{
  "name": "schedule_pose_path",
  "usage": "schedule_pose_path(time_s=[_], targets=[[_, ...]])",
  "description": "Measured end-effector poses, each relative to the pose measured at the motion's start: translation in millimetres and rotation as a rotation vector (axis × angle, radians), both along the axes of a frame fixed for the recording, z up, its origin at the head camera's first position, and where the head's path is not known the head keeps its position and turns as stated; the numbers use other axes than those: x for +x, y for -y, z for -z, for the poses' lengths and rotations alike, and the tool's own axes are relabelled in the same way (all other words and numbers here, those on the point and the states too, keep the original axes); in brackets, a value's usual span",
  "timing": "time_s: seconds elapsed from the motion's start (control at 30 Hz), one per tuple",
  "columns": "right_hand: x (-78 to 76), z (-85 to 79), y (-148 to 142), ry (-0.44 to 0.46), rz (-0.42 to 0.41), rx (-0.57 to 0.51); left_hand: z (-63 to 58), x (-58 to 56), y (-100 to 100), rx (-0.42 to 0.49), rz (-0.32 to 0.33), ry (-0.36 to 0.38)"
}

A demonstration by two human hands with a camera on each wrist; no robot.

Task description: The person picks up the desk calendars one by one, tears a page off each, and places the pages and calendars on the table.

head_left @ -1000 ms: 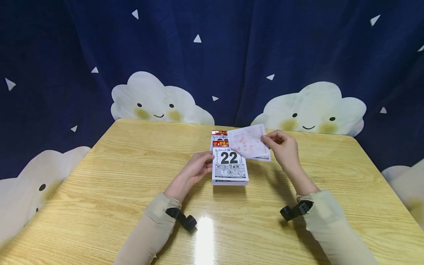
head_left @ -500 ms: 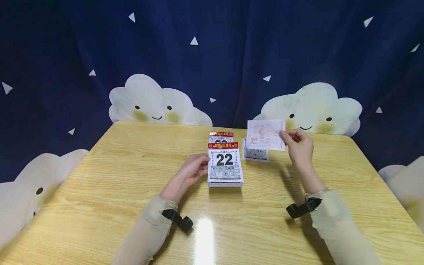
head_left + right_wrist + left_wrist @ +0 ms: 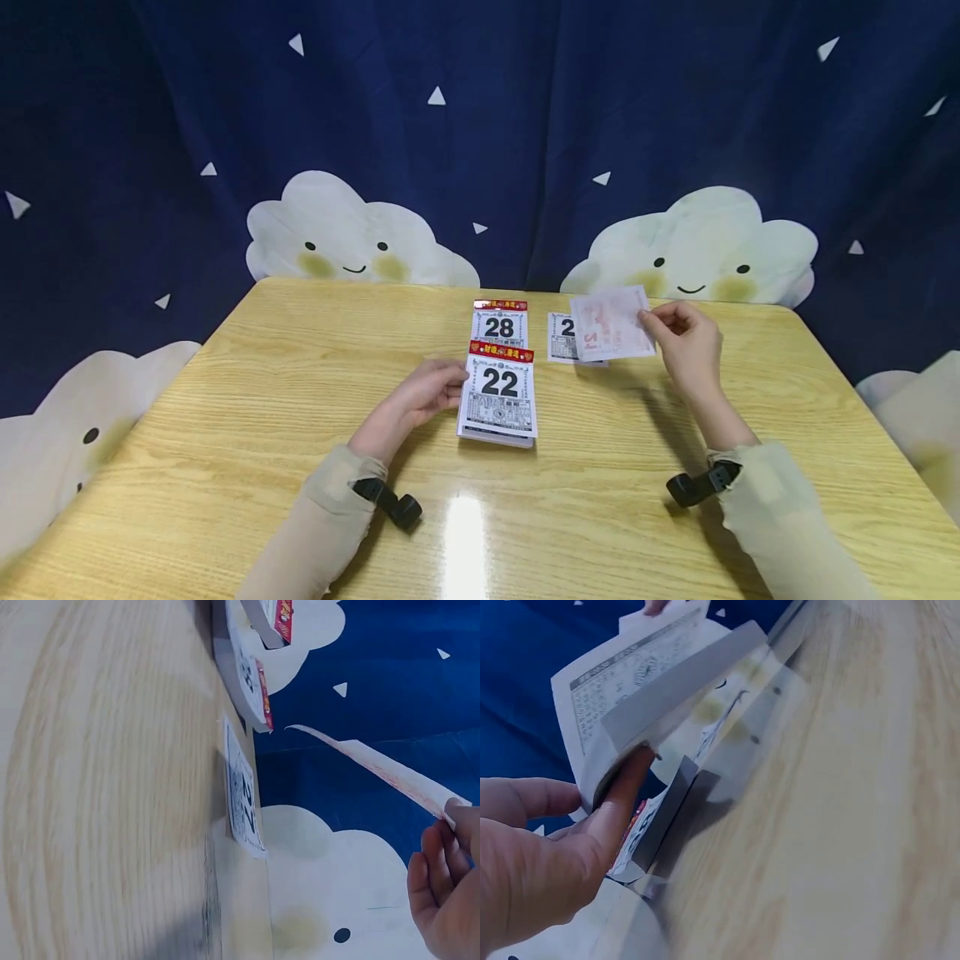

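Observation:
My left hand (image 3: 420,398) grips the left edge of a tear-off calendar pad (image 3: 499,385) with a red header and a big 22, held above the table. The left wrist view shows the pad (image 3: 634,686) tilted, with the thumb and a finger on either side of its edge. My right hand (image 3: 688,343) pinches a thin loose calendar sheet (image 3: 615,323) by its right edge. Reddish print faces me on that sheet. In the right wrist view the sheet (image 3: 390,772) is seen nearly edge-on, in the air between thumb and fingers.
Behind the held pad, a second tear-off calendar (image 3: 500,325) showing 28 lies on the wooden table (image 3: 300,417). To its right is a loose sheet (image 3: 244,801) marked 27, partly covered in the head view. A dark blue curtain (image 3: 510,125) with clouds hangs behind.
The right hand has drawn the sheet away from the 22 pad to the right, then lowered it slightly. The left hand has moved the pad a little left and nearer, uncovering the 28 calendar.

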State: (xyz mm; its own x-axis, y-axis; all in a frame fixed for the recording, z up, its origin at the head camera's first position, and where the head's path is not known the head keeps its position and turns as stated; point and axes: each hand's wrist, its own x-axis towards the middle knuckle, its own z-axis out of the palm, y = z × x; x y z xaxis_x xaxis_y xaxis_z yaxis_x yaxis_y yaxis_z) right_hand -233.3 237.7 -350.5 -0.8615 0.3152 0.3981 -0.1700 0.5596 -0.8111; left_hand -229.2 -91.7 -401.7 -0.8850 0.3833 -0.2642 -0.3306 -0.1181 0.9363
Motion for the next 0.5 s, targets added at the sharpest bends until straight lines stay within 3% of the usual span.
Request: schedule_pose_path(time_s=[0.13, 0.33, 0.5], targets=[[5.2, 2.1, -1, -0.059, -0.045, 0.181, 2.4, 0.4, 0, -0.033, 0.024, 0.009], [10.2, 5.8, -3, -0.227, -0.131, 0.433, 3.5, 0.5, -1, -0.088, 0.023, 0.009], [14.2, 6.5, -1, -0.283, -0.243, 0.595, 3.1, 2.0, -2, -0.218, -0.009, -0.015]])
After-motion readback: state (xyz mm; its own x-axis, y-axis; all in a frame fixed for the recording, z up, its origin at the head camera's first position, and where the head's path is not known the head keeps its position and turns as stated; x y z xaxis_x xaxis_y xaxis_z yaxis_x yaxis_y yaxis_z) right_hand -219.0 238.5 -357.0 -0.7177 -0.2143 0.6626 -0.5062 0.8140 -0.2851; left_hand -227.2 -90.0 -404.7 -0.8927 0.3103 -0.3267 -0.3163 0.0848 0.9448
